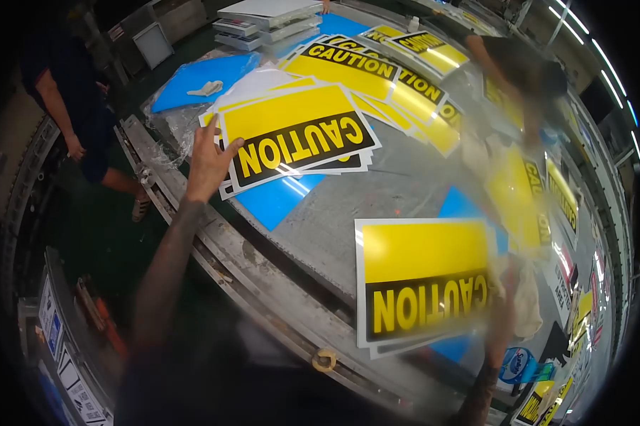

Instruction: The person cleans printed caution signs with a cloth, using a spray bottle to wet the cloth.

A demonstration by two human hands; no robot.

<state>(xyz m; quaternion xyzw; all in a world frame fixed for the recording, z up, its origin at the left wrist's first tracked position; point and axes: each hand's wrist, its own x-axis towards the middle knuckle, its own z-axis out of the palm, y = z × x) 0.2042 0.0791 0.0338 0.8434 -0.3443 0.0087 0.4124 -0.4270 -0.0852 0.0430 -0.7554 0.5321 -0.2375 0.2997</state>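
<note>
My left hand is at the left edge of a stack of yellow and black caution signs, its thumb over the top sign's lower left corner and its fingers along the edge. The lettering reads upside down to me. Nearer to me lies a second, smaller stack of caution signs. My right hand is at that stack's right edge, smeared by motion, and I cannot tell how its fingers are set. A pale crumpled cloth is right beside it.
More caution signs lie fanned across the grey table. Another person's arm reaches in from the far right. A person stands at the left. A blue Sunlight-type packet sits lower right, and a tape roll at the front rail.
</note>
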